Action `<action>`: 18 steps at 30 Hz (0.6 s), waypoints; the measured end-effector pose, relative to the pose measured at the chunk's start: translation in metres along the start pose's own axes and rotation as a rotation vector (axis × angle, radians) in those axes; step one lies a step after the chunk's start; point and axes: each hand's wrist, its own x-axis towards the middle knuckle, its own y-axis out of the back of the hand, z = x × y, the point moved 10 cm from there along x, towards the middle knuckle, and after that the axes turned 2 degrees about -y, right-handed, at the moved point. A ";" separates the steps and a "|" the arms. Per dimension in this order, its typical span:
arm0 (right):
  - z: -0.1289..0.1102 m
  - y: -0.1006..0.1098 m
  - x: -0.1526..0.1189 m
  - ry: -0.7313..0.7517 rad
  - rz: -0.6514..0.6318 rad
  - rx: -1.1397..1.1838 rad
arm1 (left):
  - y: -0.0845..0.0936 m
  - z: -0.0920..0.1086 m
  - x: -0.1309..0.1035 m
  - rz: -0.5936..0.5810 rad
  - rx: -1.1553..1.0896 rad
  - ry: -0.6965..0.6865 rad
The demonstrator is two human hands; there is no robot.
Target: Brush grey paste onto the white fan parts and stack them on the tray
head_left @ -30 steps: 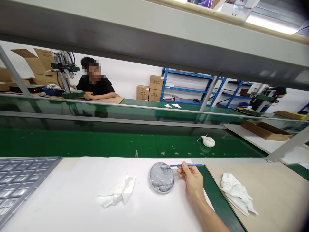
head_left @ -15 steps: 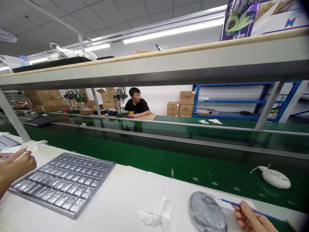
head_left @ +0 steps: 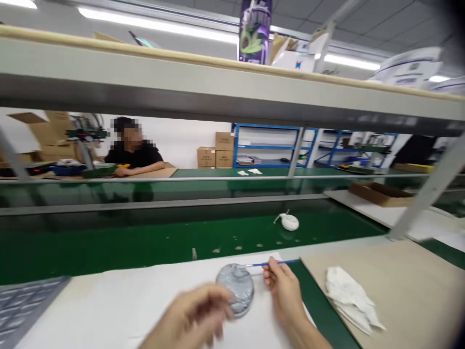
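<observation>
A round dish of grey paste (head_left: 236,288) lies on the white paper (head_left: 145,291). My right hand (head_left: 285,291) pinches a thin blue brush (head_left: 262,264), whose tip touches the paste near the dish's upper edge. Over the dish's lower left side is my left hand (head_left: 196,317), blurred by motion, its fingers curled; whether anything is between them cannot be made out. A grey compartment tray (head_left: 25,305) is partly in view at the lower left.
White cloths (head_left: 350,298) lie on a brown board (head_left: 392,281) at the right. A white round object (head_left: 289,222) rests on the green belt (head_left: 127,242). Overhead runs a shelf (head_left: 181,72) on metal posts. Across the belt sits a person (head_left: 134,152).
The view has swung right. My left hand has moved from beside the tray to the dish, and the crumpled tissue beside the dish no longer shows. My right hand still holds the brush.
</observation>
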 end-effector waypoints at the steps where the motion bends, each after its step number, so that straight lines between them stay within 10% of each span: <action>1: 0.000 -0.001 0.002 0.002 -0.004 0.000 | 0.018 0.008 0.019 0.047 0.057 -0.040; 4: 0.002 -0.001 0.005 0.001 -0.005 -0.005 | 0.044 0.024 0.082 0.063 0.327 -0.154; 7: 0.002 -0.004 0.006 0.001 -0.015 -0.021 | 0.034 0.019 0.143 -0.050 0.667 -0.223; 18: 0.015 -0.014 0.026 0.015 -0.026 -0.082 | -0.084 0.000 0.283 -0.354 1.139 -0.520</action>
